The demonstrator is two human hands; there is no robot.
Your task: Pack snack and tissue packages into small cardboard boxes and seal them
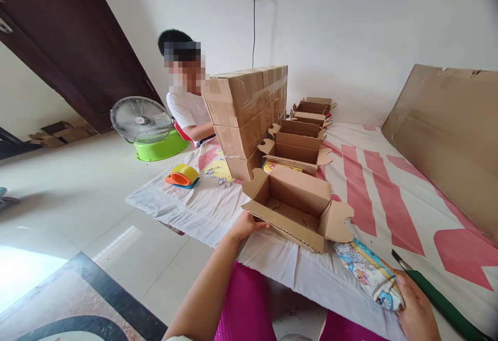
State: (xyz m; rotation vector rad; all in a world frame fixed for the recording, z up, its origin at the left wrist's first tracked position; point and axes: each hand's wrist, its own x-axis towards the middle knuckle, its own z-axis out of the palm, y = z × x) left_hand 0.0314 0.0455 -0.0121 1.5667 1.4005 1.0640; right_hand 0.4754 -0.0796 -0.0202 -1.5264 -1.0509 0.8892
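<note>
An open cardboard box stands near the table's front edge, its end flaps folded outward. At its near left corner, my left hand grips it, thumb along the front wall and the other fingers partly hidden. To the right of the box lies a blue-and-white printed plastic packet, with its far end next to the box's right flap. My right hand is closed on the packet's near end. Just beyond that hand is a knife with a green handle and a dark blade pointing toward the box.
More open boxes run back in a row beside a taped stack of closed cartons. A yellow-and-orange tape dispenser sits at the left edge. A large cardboard sheet leans at right. A person sits behind the stack.
</note>
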